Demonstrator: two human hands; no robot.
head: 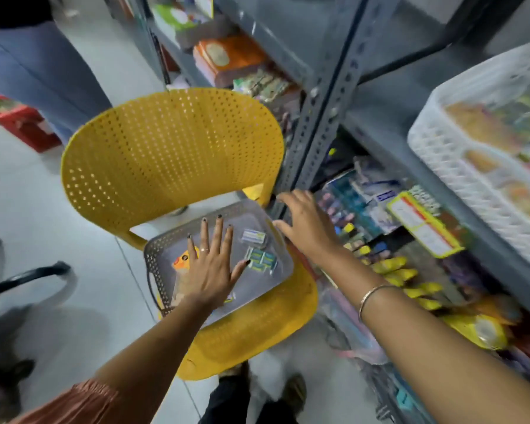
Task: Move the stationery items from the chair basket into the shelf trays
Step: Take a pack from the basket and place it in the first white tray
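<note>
Two bare hands are reaching over a grey basket (162, 255) sitting on a yellow chair (172, 148). The left hand (210, 264) is hovering flat, fingers spread wide and holding nothing, above an orange packet (181, 261). The right hand (306, 224), also spread and empty, is hanging over the basket's right rim, near the shelf (325, 117). Small blue-green packs (260, 258) are lying in the basket's right half. A white tray (459, 166) is waiting far right. The basket is sitting askew on the seat, so a careless grab is likely to tip it or scatter the small packs.
</note>
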